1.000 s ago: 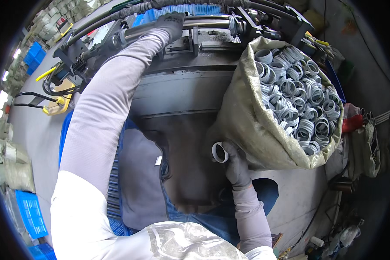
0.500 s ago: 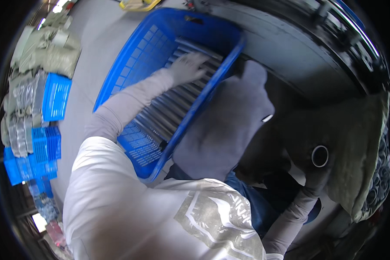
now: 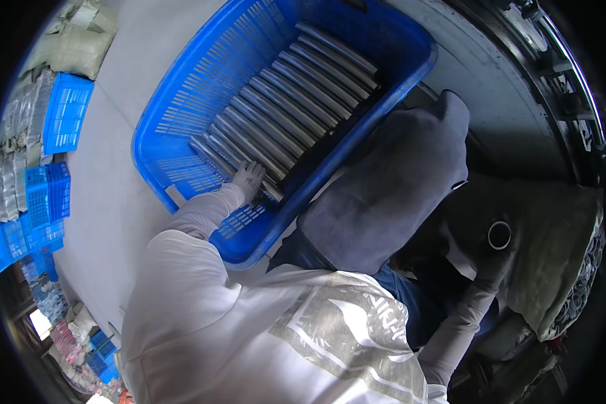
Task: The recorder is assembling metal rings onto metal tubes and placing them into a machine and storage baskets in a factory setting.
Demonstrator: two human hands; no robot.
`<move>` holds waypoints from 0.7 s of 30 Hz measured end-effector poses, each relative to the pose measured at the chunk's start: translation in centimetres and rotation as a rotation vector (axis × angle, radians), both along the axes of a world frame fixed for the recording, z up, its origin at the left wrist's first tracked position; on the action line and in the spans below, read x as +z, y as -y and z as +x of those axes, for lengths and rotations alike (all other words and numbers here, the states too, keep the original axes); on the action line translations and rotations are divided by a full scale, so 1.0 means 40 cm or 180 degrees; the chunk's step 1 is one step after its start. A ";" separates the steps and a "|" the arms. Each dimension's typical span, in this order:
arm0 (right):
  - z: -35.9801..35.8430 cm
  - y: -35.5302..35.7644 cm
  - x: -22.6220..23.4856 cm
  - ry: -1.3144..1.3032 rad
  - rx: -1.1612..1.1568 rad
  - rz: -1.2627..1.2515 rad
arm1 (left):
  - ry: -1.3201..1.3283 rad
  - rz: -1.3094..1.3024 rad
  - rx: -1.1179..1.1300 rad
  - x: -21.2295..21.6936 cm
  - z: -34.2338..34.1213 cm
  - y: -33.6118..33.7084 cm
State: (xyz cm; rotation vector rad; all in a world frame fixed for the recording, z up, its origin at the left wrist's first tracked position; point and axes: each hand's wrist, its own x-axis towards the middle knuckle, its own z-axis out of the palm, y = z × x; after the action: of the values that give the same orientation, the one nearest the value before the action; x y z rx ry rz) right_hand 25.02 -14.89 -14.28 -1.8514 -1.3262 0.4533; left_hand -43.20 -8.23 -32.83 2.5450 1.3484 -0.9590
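Note:
My left hand (image 3: pixel 248 179), in a pale glove, is inside the blue plastic basket (image 3: pixel 143 149). Its fingers curl over a metal tube (image 3: pixel 215 159) at the near end of a row of several shiny tubes (image 3: pixel 291 101). The palm and thumb are largely hidden. At the lower right, my right hand (image 3: pixel 494 266) is closed in shadow just below a pale round rim (image 3: pixel 499 235), which looks like the end of a metal tube it holds. The rest of that tube cannot be made out.
Grey cloth (image 3: pixel 390 182) covers my leg beside the basket. A green sack (image 3: pixel 552 242) with ring-shaped tube ends (image 3: pixel 579 289) stands right. Machinery (image 3: pixel 572 81) runs along the upper right. Blue crates (image 3: pixel 67 113) and wrapped bundles (image 3: pixel 77 47) are stacked left across the grey floor (image 3: pixel 114 202).
My left hand has moved from the far tubes to the near end of the row. The view has shifted, showing the basket larger and more fully. My right hand stays by the round rim.

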 end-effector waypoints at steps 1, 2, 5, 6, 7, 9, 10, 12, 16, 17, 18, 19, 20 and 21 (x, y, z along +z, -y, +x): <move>-0.030 -0.003 0.023 0.0464 0.0253 -0.0003 | 0.0047 0.0013 -0.0052 0.008 0.018 -0.021; -0.044 0.005 0.039 0.0516 0.0177 -0.0004 | 0.0055 -0.0128 -0.0023 0.014 0.038 -0.046; -0.097 0.023 0.087 0.0108 0.0064 -0.0208 | 0.0094 -0.0523 -0.0107 0.012 0.117 -0.155; -0.138 -0.016 0.080 0.0315 0.0146 -0.0261 | 0.0627 -0.0882 0.0395 -0.021 0.007 -0.145; -0.154 -0.047 0.047 -0.1150 0.0036 -0.0130 | 0.0712 -0.1018 0.0372 -0.047 -0.082 -0.122; -0.144 -0.043 0.053 -0.3111 -0.0249 0.0109 | 0.0384 -0.0549 -0.0018 -0.007 -0.058 -0.156; -0.135 -0.023 0.078 -0.3629 -0.0325 0.0130 | 0.1518 -0.0532 0.0559 0.020 -0.011 -0.184; -0.129 -0.011 0.121 -0.5114 -0.0719 0.0392 | 0.1654 -0.0474 0.0959 0.161 0.088 -0.291; -0.133 -0.015 0.110 -0.5124 -0.0890 0.0597 | 0.2704 -0.0232 0.2062 0.391 0.210 -0.515; -0.135 -0.016 0.107 -0.4976 -0.0764 0.0629 | 0.2994 0.0388 0.1138 0.514 0.312 -0.515; -0.140 -0.019 0.106 -0.4822 -0.0625 0.0637 | 0.3236 0.1003 0.0216 0.634 0.431 -0.483; -0.156 -0.030 0.130 -0.4703 -0.0480 0.0679 | 0.3274 0.1110 -0.0371 0.721 0.516 -0.456; -0.166 -0.035 0.145 -0.4711 -0.0485 0.0701 | 0.3301 0.1188 -0.0982 0.788 0.603 -0.425; -0.172 -0.038 0.156 -0.4277 -0.0657 0.0610 | 0.3225 0.1024 -0.1425 0.849 0.690 -0.378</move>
State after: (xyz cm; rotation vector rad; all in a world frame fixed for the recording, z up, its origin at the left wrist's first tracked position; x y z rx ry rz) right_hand 18.15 -13.38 -8.03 -1.0392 -0.2308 1.1248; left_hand -15.58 6.88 1.15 2.8854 0.6564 0.5824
